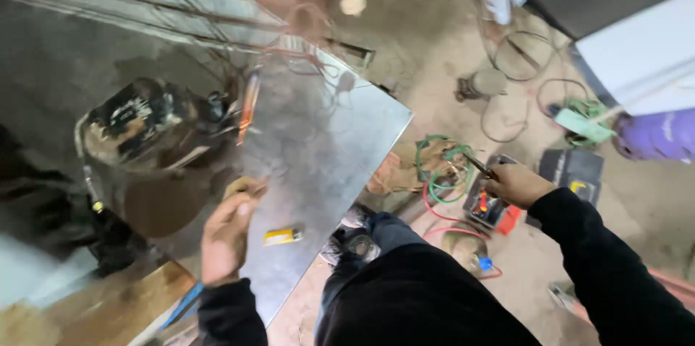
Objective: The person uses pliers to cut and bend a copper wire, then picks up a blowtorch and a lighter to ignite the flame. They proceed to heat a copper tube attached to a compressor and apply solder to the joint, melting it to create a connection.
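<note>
1. Nearest the camera are the person's dark-sleeved arms and bent knees, over a dusty floor (pixel 434 49).
2. The left hand (pixel 226 234) is raised over the metal sheet (pixel 326 136), fingers curled about a small yellowish piece (pixel 242 187) at the fingertips; motion blur hides what the piece is.
3. Just right of that hand, a small yellow lighter (pixel 282 236) lies on the metal sheet near its lower edge.
4. The right hand (pixel 515 185) is well apart from the left, out over the floor, closed on a thin dark rod-like tool (pixel 478 165) whose tip points up and left.
5. Under the right hand sits a dark box with red parts (pixel 489 208), with red cable (pixel 449 223) running from it along the floor.
6. Just left of the tool's tip lies a green hose coil (pixel 441 165).
7. Beyond the left hand, by the left edge of the metal sheet, stands a black compressor (pixel 141 125) with copper tubing (pixel 248 103) beside it.
8. Farther off, a purple cylinder (pixel 655 136) lies at the right edge of the view, below a white panel (pixel 637 49).
</note>
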